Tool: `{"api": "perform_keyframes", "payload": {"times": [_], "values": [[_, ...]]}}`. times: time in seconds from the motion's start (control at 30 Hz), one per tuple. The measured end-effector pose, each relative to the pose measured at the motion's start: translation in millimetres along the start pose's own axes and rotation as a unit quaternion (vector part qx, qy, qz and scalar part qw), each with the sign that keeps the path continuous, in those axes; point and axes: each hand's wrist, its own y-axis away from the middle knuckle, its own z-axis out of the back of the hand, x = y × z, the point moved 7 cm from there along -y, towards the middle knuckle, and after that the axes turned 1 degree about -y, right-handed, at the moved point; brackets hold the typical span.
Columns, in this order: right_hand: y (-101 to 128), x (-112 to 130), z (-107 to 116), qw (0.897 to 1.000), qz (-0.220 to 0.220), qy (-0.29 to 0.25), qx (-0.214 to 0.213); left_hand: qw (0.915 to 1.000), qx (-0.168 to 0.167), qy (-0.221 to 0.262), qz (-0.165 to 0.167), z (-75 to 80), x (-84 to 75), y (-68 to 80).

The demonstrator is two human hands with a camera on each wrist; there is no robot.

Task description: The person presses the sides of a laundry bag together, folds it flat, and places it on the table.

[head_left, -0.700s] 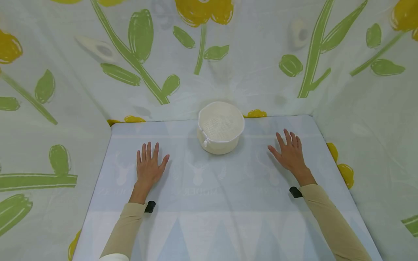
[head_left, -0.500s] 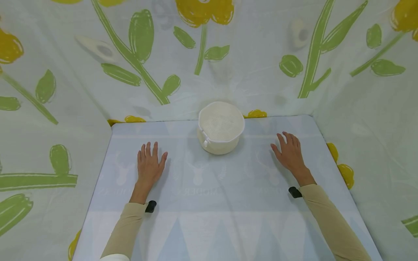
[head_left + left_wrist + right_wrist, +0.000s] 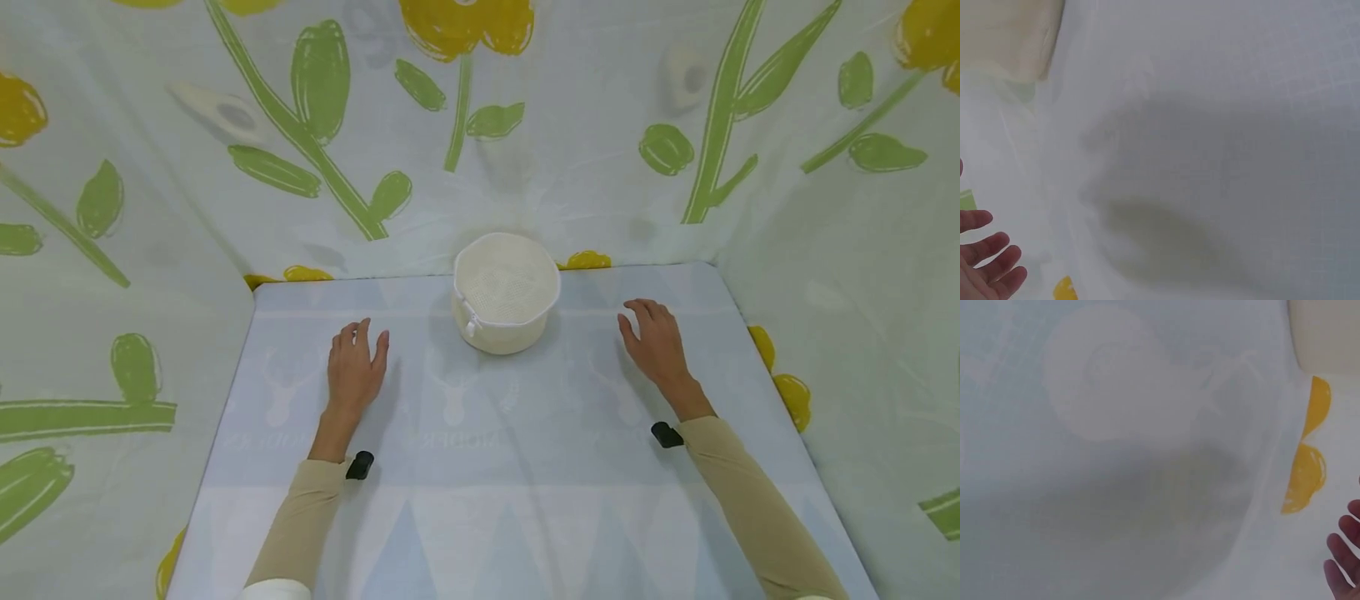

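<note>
**Two hands flank a cream basket**

At the far middle of the worktop (image 3: 480,500), close to the back curtain (image 3: 570,167), stands a round cream basket (image 3: 506,304), upright with its mouth open to the head camera. Its inside looks like pale mesh, and a small white tag or zip pull hangs on its near left side. Nothing can be made out inside it.

Left of the basket, the left hand (image 3: 357,371) sits low over the worktop cloth, palm down. Its fingers are bent loosely at the knuckles and hold nothing; whether the fingertips touch the cloth cannot be told. This hand is near the basket but clearly apart from it.

On the other side, the right hand (image 3: 656,343) is likewise palm down with loosely bent fingers and nothing in its grasp, near the basket and apart from it. The basket lies between the two hands, a little farther from the person than either.

Both arms wear tan sleeves (image 3: 750,500), and a small black piece (image 3: 360,465) shows at each wrist.

The worktop cloth is pale blue with faint white deer figures. Curtains printed with green stems and yellow flowers close in the back and both sides.

Each wrist view shows mostly blurred cloth, a corner of the cream basket and a few fingertips (image 3: 988,262) at the edge.
</note>
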Motion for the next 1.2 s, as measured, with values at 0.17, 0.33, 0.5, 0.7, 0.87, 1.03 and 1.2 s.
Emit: {"api": "perform_keyframes", "payload": {"times": [0.17, 0.33, 0.5, 0.7, 0.87, 1.03, 1.2], "values": [[-7.3, 5.0, -1.6, 1.0, -0.018, -0.017, 0.003, 0.9997, -0.015, 0.021, 0.0, 1.3, -8.6, -3.4], [-13.2, 8.8, -4.7, 0.998, -0.033, -0.044, -0.002, 0.999, -0.02, 0.04, 0.003, 1.7, -17.7, -8.2], [-18.9, 14.6, -7.1, 0.996, -0.048, -0.071, -0.003, 0.998, -0.021, 0.06, 0.006, 0.8, -27.1, -13.7], [-24.8, 20.1, -12.6, 0.992, -0.081, -0.097, 0.016, 0.9959, -0.015, 0.086, 0.02, -5.0, -34.0, -19.7], [-30.0, 23.0, -18.7, 0.988, -0.097, -0.116, 0.024, 0.9941, -0.007, 0.103, 0.033, -10.4, -39.0, -24.1], [-34.5, 27.9, -20.9, 0.983, -0.101, -0.154, 0.017, 0.9924, 0.0, 0.117, 0.04, -15.3, -45.8, -27.7], [-38.7, 33.8, -23.3, 0.978, -0.106, -0.178, 0.016, 0.9906, -0.006, 0.131, 0.037, -17.6, -53.9, -31.4]]}}
